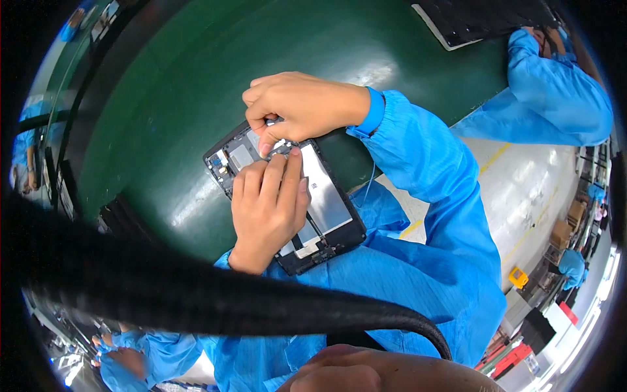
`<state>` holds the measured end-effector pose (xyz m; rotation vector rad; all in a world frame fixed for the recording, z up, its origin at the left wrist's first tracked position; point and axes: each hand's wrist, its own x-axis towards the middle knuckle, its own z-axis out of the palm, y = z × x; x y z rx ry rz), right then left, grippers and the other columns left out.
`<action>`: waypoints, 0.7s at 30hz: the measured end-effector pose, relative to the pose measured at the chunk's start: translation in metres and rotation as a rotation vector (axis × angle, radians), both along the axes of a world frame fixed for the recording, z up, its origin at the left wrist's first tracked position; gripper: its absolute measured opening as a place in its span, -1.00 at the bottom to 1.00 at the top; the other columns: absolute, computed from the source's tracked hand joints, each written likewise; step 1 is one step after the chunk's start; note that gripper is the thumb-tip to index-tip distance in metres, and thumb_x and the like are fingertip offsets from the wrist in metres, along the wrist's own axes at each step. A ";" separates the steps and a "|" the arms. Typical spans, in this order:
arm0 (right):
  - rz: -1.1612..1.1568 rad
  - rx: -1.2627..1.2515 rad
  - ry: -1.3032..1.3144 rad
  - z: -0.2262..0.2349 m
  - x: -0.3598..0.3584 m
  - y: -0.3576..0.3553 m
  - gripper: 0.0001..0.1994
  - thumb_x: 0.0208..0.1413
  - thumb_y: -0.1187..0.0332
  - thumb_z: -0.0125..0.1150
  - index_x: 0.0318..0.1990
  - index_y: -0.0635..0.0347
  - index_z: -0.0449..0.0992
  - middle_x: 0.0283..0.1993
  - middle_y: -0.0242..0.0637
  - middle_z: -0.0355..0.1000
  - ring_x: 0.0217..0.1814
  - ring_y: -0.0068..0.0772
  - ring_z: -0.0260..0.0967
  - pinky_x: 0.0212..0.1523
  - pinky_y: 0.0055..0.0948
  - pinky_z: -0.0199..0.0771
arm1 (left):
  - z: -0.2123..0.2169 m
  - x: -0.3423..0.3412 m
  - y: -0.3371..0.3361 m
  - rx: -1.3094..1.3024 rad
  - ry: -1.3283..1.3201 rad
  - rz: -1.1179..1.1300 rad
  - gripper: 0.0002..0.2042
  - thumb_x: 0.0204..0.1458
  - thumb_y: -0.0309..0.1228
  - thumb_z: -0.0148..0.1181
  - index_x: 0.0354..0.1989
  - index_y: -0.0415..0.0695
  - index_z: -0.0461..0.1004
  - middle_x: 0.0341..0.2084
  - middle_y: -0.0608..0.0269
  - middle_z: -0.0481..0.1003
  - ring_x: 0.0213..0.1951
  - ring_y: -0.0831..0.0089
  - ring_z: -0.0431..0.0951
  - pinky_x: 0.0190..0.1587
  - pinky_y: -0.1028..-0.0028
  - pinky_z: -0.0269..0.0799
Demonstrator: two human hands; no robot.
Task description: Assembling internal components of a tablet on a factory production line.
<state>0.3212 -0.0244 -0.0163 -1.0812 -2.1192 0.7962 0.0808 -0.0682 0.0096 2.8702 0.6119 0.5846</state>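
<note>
An opened tablet lies tilted at the near edge of the green table, partly over my lap. Its inside shows silvery plates, a dark ribbon strip and small circuit parts. My left hand rests on its middle with the fingers stretched out, their tips pressing beside small metal parts. Just beyond, my right hand is closed over the far edge, its thumb and curled fingers pinched close to the left fingertips. Whatever is in that pinch is hidden. A blue wrist strap circles my right wrist.
The green table curves around me. Dark flat panels lie at the far right, near a co-worker in a blue sleeve. More dark pieces sit at left. A black band crosses the lower view.
</note>
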 end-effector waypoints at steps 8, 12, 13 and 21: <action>-0.094 -0.001 -0.020 -0.001 0.000 -0.011 -0.71 0.13 0.11 0.60 -0.35 0.10 0.64 -0.25 -0.34 0.53 -0.02 -0.10 0.49 -0.05 -0.07 0.50 | -0.010 0.005 -0.003 -0.017 -0.033 0.006 -0.53 0.13 -0.34 0.42 0.21 -0.27 0.70 0.07 0.09 0.61 -0.01 0.14 0.60 0.03 0.15 0.44; -0.099 -0.008 -0.024 0.000 -0.002 -0.012 -0.70 0.10 0.13 0.62 -0.35 0.11 0.63 -0.25 -0.32 0.50 -0.03 -0.09 0.47 -0.06 -0.07 0.48 | -0.007 0.007 -0.010 0.015 0.002 0.056 -0.49 0.17 -0.17 0.40 0.21 -0.27 0.69 0.07 0.09 0.61 0.01 0.12 0.60 0.07 0.10 0.44; -0.100 0.009 -0.028 -0.001 -0.003 -0.011 -0.69 0.09 0.13 0.63 -0.35 0.11 0.63 -0.25 -0.31 0.50 -0.03 -0.08 0.46 -0.06 -0.07 0.47 | -0.005 0.006 -0.011 0.018 0.007 0.064 -0.49 0.17 -0.17 0.40 0.21 -0.27 0.69 0.07 0.09 0.61 0.01 0.12 0.60 0.07 0.10 0.44; -0.103 0.041 0.014 -0.005 0.005 -0.013 -0.66 0.16 0.14 0.60 -0.31 0.18 0.58 -0.29 -0.25 0.39 -0.11 -0.09 0.38 -0.11 -0.12 0.37 | -0.013 0.010 -0.004 0.025 0.022 0.064 -0.39 0.21 0.02 0.33 0.24 -0.24 0.68 0.02 0.09 0.59 0.05 0.07 0.60 0.09 0.08 0.45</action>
